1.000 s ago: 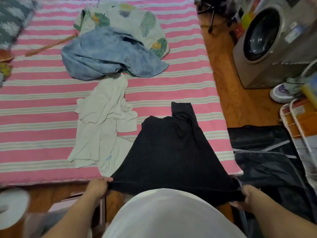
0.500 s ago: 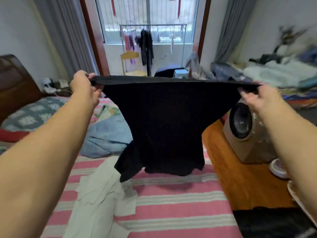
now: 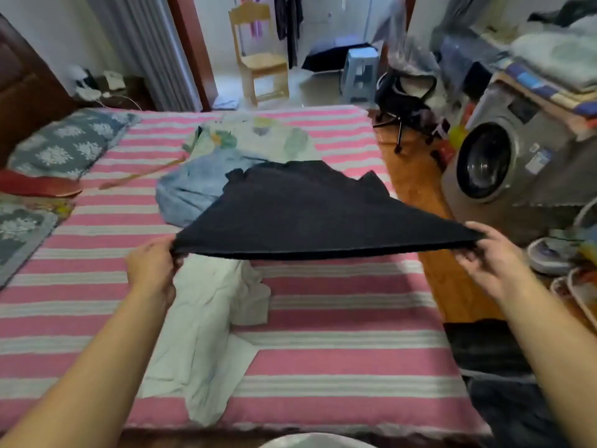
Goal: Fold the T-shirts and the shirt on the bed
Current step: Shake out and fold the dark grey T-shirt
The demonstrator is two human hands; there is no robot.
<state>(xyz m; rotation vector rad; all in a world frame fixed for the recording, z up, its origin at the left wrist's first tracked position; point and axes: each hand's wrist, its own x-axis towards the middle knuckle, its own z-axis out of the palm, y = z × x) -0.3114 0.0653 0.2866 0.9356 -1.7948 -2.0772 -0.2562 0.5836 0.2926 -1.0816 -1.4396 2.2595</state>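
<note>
Both hands hold the black T-shirt (image 3: 300,208) up flat in the middle of the frame, over the bed (image 3: 339,318). The left hand (image 3: 151,270) pinches one hem corner, and the right hand (image 3: 487,257) pinches the other. Nothing looks folded yet. The pale T-shirt (image 3: 206,321) lies crumpled at lower middle. The blue T-shirt (image 3: 193,185) and the leaf-print shirt (image 3: 258,137) sit in a heap behind. The bed has pink and white stripes. A washing machine (image 3: 494,163) stands at the right, and a wooden chair (image 3: 258,56) is at the top.
</note>
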